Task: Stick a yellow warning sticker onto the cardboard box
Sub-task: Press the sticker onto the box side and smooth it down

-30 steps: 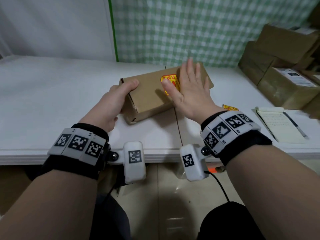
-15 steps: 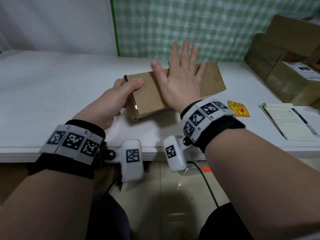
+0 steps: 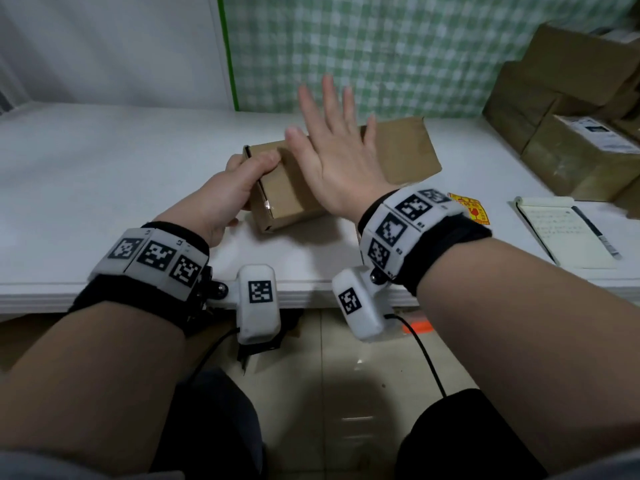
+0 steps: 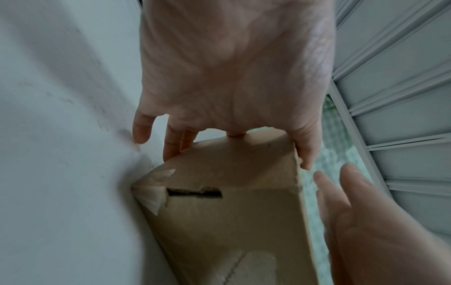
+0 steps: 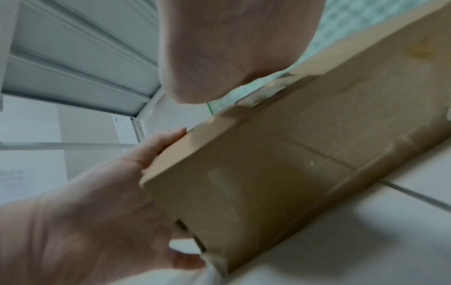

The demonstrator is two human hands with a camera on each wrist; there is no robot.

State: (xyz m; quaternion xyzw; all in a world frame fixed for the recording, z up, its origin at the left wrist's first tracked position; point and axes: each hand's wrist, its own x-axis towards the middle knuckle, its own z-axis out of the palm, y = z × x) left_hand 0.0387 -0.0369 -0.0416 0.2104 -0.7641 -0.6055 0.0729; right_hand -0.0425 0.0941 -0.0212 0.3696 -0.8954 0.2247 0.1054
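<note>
The left hand grasps the box by its near-left end on the tabletop. The right hand is released — fingers straight, spread over the box top. No sticker shows on the visible cardboard; one sticker lies beside the box — application apparently unconfirmed.
</note>
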